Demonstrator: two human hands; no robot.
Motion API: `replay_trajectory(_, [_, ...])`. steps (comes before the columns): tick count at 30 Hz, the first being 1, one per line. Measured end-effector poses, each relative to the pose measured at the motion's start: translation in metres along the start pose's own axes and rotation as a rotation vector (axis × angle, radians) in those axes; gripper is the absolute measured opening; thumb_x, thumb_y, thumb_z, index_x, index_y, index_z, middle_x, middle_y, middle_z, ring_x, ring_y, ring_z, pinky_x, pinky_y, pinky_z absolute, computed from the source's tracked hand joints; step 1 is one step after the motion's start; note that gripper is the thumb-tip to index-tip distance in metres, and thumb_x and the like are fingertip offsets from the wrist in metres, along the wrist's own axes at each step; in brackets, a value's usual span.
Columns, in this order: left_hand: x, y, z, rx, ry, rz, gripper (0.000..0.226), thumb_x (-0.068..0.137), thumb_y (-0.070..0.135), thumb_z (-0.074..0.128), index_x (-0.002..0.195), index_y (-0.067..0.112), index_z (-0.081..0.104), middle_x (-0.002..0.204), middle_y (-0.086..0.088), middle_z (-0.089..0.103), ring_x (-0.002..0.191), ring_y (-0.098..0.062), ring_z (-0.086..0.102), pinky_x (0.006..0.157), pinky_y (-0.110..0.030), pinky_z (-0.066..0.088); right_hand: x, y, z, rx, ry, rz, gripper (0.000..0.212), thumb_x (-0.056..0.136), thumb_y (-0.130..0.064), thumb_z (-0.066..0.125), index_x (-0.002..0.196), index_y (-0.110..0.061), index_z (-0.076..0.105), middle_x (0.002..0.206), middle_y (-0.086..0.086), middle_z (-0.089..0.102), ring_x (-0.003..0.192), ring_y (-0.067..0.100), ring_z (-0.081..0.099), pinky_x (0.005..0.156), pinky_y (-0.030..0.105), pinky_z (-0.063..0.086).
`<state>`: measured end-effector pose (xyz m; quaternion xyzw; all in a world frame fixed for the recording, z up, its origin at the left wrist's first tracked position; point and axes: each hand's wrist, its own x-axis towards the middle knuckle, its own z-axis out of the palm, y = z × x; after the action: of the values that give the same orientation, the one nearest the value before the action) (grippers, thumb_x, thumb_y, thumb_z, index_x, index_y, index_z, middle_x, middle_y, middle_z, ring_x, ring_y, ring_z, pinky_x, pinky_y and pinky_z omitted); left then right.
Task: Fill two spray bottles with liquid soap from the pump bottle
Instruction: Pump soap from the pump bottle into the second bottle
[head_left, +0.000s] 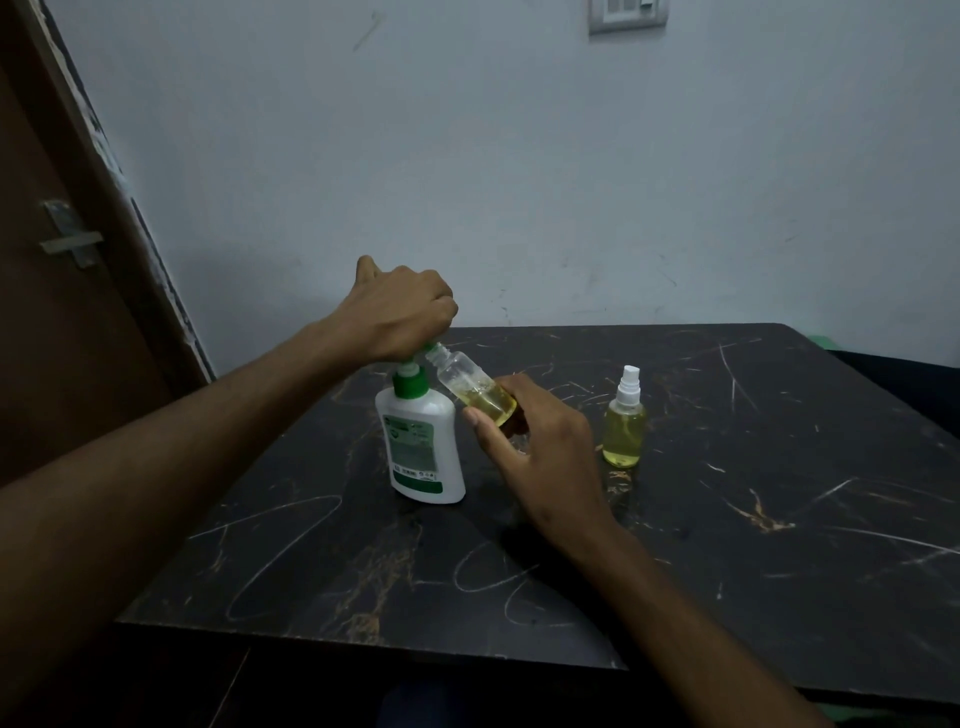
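The pump bottle is pressed from above by the clenched left hand. An uncapped spray bottle, tilted to the nozzle, is grasped in the right hand; a capped one stands apart on the desk.

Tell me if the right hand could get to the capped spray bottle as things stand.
Probably not yet: the right hand is holding the open bottle at the pump. The path to the capped spray bottle looks clear.

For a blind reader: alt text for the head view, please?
A left hand presses the pump bottle while the right hand tilts an uncapped, partly filled spray bottle to its nozzle. A capped, full spray bottle stands on the dark table.
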<state>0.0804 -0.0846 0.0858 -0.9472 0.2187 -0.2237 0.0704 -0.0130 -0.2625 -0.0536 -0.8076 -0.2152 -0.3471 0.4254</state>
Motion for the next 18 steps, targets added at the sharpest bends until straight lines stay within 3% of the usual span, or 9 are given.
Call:
replay_trajectory(3, [-0.003, 0.0017, 0.003, -0.033, -0.011, -0.003, 0.058, 0.091, 0.033, 0.024, 0.098, 0.005, 0.074, 0.103, -0.007, 0.071, 0.091, -0.027, 0.065, 0.091, -0.05, 0.029, -0.0002, 0.0003, 0.0007, 0.003, -0.007, -0.003, 0.021, 0.101, -0.042, 0.063, 0.111, -0.024, 0.064, 0.092, -0.013, 0.063, 0.082, 0.004, 0.059, 0.07, 0.023, 0.049])
replay_trajectory(8, [0.0032, -0.0016, -0.0028, 0.036, 0.018, 0.019, 0.044, 0.1, 0.022, 0.034, 0.097, 0.006, 0.075, 0.103, -0.007, 0.071, 0.09, -0.028, 0.065, 0.09, -0.049, 0.029, -0.0003, 0.0002, 0.0004, 0.01, -0.006, 0.001, 0.02, 0.101, -0.043, 0.062, 0.111, -0.025, 0.064, 0.092, -0.014, 0.063, 0.083, 0.003, 0.059, 0.07, 0.023, 0.049])
replay_trajectory(13, [0.0002, 0.0017, 0.0011, -0.027, -0.026, -0.005, 0.06, 0.089, 0.034, 0.023, 0.099, 0.006, 0.074, 0.103, -0.005, 0.071, 0.091, -0.025, 0.064, 0.091, -0.049, 0.028, 0.0, -0.0003, 0.0002, 0.019, -0.005, 0.005, 0.023, 0.101, -0.044, 0.061, 0.111, -0.024, 0.064, 0.093, -0.012, 0.064, 0.084, 0.004, 0.06, 0.071, 0.025, 0.05])
replay_trajectory(18, [0.0025, -0.0024, -0.003, 0.001, -0.018, 0.01, 0.048, 0.098, 0.027, 0.031, 0.099, 0.007, 0.074, 0.106, -0.007, 0.071, 0.091, -0.026, 0.064, 0.093, -0.051, 0.03, -0.0009, -0.001, -0.0005, 0.015, -0.004, 0.004, 0.023, 0.101, -0.045, 0.06, 0.111, -0.024, 0.064, 0.092, -0.013, 0.064, 0.083, 0.004, 0.059, 0.071, 0.024, 0.049])
